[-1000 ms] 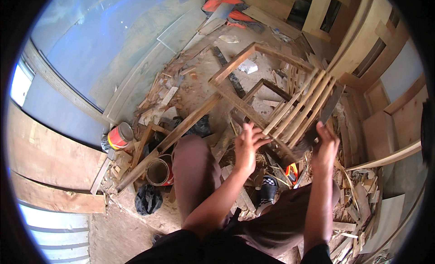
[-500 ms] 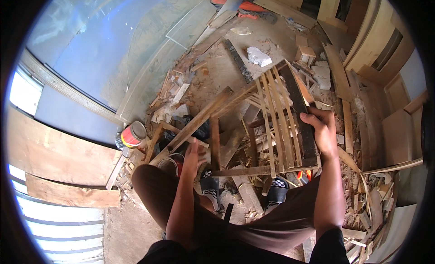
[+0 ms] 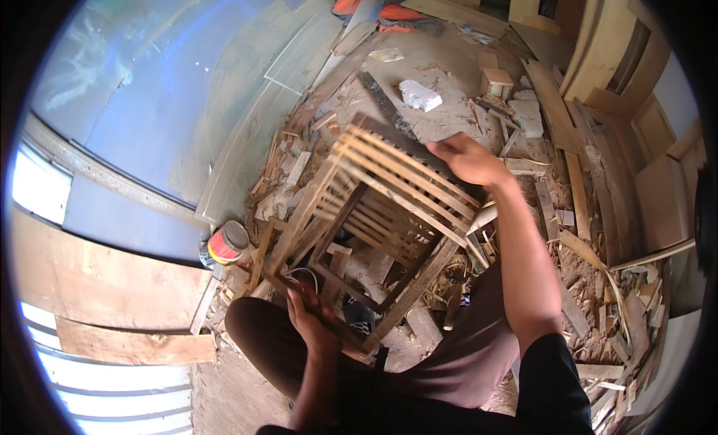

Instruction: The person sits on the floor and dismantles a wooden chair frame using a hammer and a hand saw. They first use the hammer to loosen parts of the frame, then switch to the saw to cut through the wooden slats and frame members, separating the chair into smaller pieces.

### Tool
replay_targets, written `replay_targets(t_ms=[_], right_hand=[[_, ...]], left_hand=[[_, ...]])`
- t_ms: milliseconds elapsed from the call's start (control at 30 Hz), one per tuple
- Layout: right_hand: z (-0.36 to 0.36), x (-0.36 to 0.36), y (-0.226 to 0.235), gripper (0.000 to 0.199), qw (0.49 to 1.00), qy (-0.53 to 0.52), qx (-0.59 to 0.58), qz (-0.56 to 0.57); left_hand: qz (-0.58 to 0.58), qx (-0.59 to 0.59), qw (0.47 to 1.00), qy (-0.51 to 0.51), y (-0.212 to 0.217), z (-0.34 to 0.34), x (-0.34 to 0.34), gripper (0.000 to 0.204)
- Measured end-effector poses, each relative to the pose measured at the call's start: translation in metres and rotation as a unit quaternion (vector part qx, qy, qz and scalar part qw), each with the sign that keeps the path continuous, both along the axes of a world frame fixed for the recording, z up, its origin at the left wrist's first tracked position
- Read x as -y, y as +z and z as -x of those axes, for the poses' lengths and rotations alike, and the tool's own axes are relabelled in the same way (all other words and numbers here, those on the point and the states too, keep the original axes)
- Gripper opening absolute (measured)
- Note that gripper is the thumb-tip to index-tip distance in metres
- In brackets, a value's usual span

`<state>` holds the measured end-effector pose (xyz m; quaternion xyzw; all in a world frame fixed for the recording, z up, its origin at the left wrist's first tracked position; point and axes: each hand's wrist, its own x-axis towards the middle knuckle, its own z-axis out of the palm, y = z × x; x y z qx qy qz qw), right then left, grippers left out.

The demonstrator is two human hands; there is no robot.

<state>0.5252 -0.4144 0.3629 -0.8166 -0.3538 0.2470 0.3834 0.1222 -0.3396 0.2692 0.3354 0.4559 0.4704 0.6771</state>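
The right hand [image 3: 465, 160] is closed on the upper far edge of a slatted wooden frame [image 3: 374, 218], and the left hand [image 3: 310, 315] grips its lower near corner, just above the knee. The frame is tilted between both hands, over a floor of wood scraps [image 3: 576, 233]. A red paint can [image 3: 226, 243] stands to the left, near the frame.

I see a pale brown wooden frame [image 3: 374, 211] with light slats, a can [image 3: 226, 243] in red and yellow with a grey lid, a white block [image 3: 420, 96], an orange cloth [image 3: 374, 3], dark maroon trousers [image 3: 464, 353], and a blue wall [image 3: 149, 99].
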Motion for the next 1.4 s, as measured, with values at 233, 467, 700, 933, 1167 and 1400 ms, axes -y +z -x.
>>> replay_targets(t_ms=[233,467,700,933,1167,1400], right_hand=[[0.019,-0.048,-0.029,0.075,0.994,0.065,-0.012,0.083],[-0.012,-0.009,-0.042,0.061,0.991,0.048,0.068,0.107],[-0.007,0.081,-0.054,0.052,0.985,-0.015,0.127,0.113],[0.089,0.144,-0.107,0.057,0.978,0.065,0.046,0.195],[0.170,0.105,-0.132,0.096,0.976,-0.037,-0.202,0.075],[0.172,0.091,-0.144,0.061,0.892,-0.097,-0.393,-0.200]], left_hand=[[0.053,0.080,0.992,0.078,-0.043,-0.012,0.061,0.031],[0.103,0.121,0.986,0.046,-0.067,-0.017,0.079,0.049],[-0.072,-0.105,0.992,0.000,-0.078,0.010,0.081,0.075],[-0.433,-0.290,0.845,-0.119,0.031,0.016,-0.006,0.079],[-0.423,-0.452,0.733,-0.280,-0.002,-0.058,-0.120,0.069],[-0.351,-0.435,0.766,-0.317,-0.053,-0.062,-0.132,0.061]])
